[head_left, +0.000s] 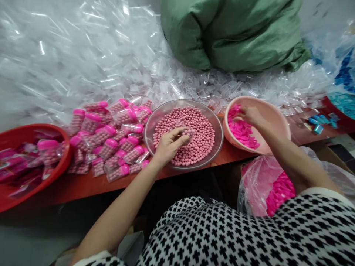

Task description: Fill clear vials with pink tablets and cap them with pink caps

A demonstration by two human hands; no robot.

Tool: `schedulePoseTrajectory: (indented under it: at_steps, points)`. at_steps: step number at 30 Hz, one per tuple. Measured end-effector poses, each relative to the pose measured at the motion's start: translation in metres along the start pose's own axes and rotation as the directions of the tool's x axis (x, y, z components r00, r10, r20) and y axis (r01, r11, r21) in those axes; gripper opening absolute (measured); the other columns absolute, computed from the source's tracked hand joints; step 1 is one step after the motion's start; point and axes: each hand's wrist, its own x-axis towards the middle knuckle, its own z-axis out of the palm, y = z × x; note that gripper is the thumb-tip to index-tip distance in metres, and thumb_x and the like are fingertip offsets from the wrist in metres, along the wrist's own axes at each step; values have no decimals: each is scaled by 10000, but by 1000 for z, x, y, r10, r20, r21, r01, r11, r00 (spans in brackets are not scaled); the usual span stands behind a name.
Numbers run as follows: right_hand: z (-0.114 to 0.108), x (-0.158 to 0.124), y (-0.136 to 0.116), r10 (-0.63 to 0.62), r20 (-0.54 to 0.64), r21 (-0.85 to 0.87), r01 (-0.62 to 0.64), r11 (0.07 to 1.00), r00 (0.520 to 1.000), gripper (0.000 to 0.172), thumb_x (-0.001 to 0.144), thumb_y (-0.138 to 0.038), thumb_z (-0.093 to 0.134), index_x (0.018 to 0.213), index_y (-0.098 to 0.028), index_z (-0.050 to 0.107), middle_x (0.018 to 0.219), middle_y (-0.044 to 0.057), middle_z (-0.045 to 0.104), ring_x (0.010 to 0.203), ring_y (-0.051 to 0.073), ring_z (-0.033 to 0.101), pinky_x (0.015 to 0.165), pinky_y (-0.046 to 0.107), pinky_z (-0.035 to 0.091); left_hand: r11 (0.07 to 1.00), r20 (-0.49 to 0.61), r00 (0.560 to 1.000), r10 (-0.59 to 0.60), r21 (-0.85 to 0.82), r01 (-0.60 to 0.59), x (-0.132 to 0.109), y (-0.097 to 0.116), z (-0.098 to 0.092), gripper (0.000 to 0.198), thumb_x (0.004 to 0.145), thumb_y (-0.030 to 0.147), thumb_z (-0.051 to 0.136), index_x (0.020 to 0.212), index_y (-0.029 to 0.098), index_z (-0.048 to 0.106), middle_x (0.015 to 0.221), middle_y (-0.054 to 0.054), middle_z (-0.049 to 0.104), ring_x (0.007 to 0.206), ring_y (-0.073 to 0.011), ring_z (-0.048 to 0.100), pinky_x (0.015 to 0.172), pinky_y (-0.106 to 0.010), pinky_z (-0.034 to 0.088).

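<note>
No readable brand or label anywhere; I saw no print on the packs or tubs.

My left hand [169, 145] sat over the near-left part of the clear round glass bowl [219, 127], fingers pinched together on a small clear plastic tube [188, 132] that was partly filled w/ the small pink candy balls [199, 136] heaped in that bowl. The tube lay tilted, just above the balls. My right hand [251, 114] was inside the pale pink plastic basin [273, 114] to the right of the bowl, fingers curled down into the bright pink plastic caps [242, 133]; couldn't tell whether it actually gripped a cap.

Left of the bowl, a pile of filled tubes w/ pink caps [111, 142], each in clear wrap, lay on the red table edge [83, 184]. Far left, a red plastic basin [16, 135] held more wrapped packs. Far side: a big heap of empty clear tubes [172, 81] and a green woven sack [235, 33]. Near right, a clear bag of pink caps [277, 192] sat below table level, beside my black-and-white patterned top [235, 232].
</note>
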Motion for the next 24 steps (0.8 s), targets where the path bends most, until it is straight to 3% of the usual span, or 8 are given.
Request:
schedulePoseTrajectory:
  at_steps: [3,5,7,9,11,15,20,24]
  points:
    - [-26,-18,-38,-36,-128,136,54,989,991,380,1041,-369,371,1041,-161,689,1054,161,723,946,276,668,786,376,501,996,48,998,34,84,-38,-2,-2,0,568,734,532,817,1144,145,744,1107,-107,760,973,-239,704,873,-357,594]
    - [-41,-33,-84,-129,-223,483,224,846,966,320,992,-450,509,1046,-193,692,1020,99,726,906,260,669,783,364,514,975,55,995,86,200,-95,-3,-2,0,508,789,493,769,1156,142,747,1127,-109,764,1022,-255,703,933,-373,569]
    - [-50,-45,-136,-216,-268,671,343,658,939,333,948,-485,595,1114,-211,687,1028,68,727,932,246,669,836,356,518,936,52,988,146,315,-155,-4,-2,0,438,837,448,723,1159,152,754,1131,-98,769,1048,-256,701,981,-372,539]
    - [-52,-51,-177,-316,-291,691,427,583,903,317,931,-472,631,1096,-210,698,1006,61,730,887,216,663,821,329,512,905,57,981,186,378,-193,-5,-2,0,404,864,436,691,1159,169,758,1130,-86,769,1049,-253,700,988,-361,527]
    - [-50,-51,-199,-407,-298,629,498,597,863,281,933,-438,634,1063,-200,712,945,62,726,851,200,651,810,312,499,897,66,977,202,389,-212,-7,-3,-1,390,873,435,677,1152,176,761,1129,-85,765,1043,-253,699,976,-357,530]
    - [-41,-48,-202,-490,-312,542,576,611,814,250,959,-391,605,1036,-183,722,888,66,724,816,189,646,775,294,486,908,17,974,228,357,-219,-10,-7,-4,357,884,398,661,1142,174,763,1168,-97,744,1082,-259,684,980,-364,540]
    - [-39,-52,-197,-369,-381,599,530,599,848,312,955,-465,628,1048,-188,737,907,51,745,756,165,643,725,273,493,944,-24,978,209,266,-195,-8,-9,-4,369,882,416,672,1153,180,756,1191,-96,735,1069,-255,691,916,-367,579]
    - [-38,-49,-200,-395,-436,584,588,559,809,308,943,-468,654,1029,-186,746,899,47,752,757,159,653,741,271,505,945,-26,976,216,258,-203,-5,-10,-3,355,880,398,676,1149,180,756,1192,-98,736,1074,-258,691,908,-372,589]
